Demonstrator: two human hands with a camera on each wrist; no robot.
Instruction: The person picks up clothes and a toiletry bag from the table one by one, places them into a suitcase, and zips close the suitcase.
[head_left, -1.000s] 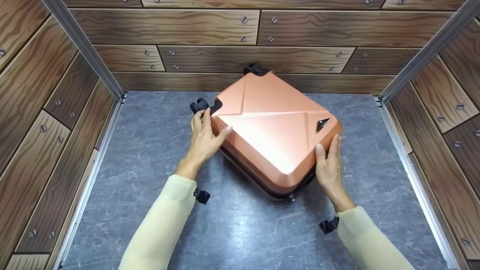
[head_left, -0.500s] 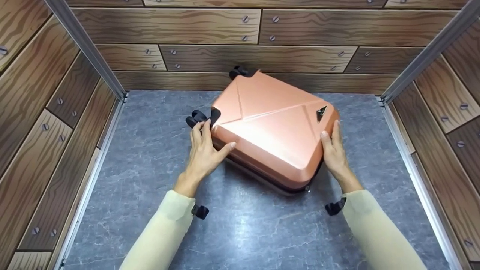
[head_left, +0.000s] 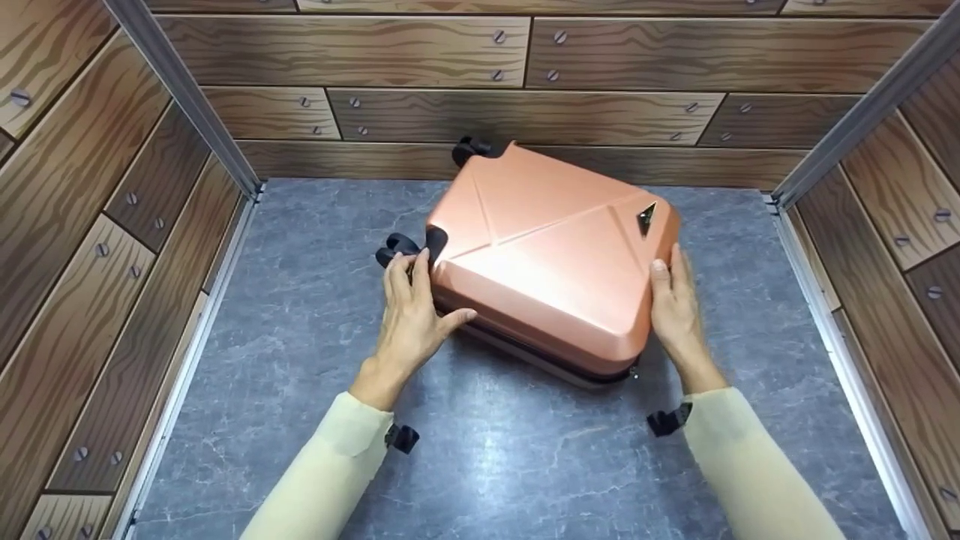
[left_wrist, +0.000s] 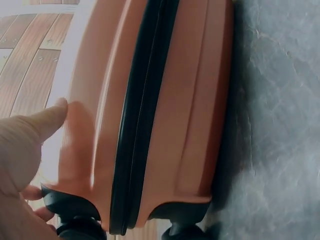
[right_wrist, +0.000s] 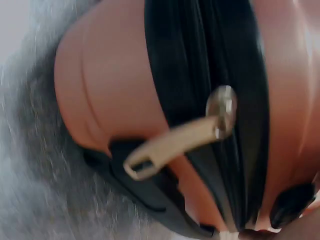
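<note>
A copper-pink hard-shell suitcase (head_left: 555,247) lies flat on the floor in the head view, slightly askew. Its black wheels (head_left: 397,247) point left and a small dark triangular badge (head_left: 646,219) is near its right end. My left hand (head_left: 409,322) touches the near wheel corner with extended fingers, thumb out along the near side. At the right end, my right hand (head_left: 676,307) rests with its fingers fairly straight against the side. The left wrist view shows the black zip band (left_wrist: 142,120) along the side; a metal zip pull (right_wrist: 175,147) hangs in the right wrist view.
The grey marbled floor (head_left: 480,465) is bounded by wood-patterned walls (head_left: 435,116) at the back and both sides. Metal edge strips (head_left: 176,390) run along the floor's sides. The suitcase's far wheel corner is close to the back wall.
The suitcase has turned counterclockwise on the floor: its wheel end swung left and nearer, its near corner moved right. Both hands stayed against it; the right one moved slightly away from me.
</note>
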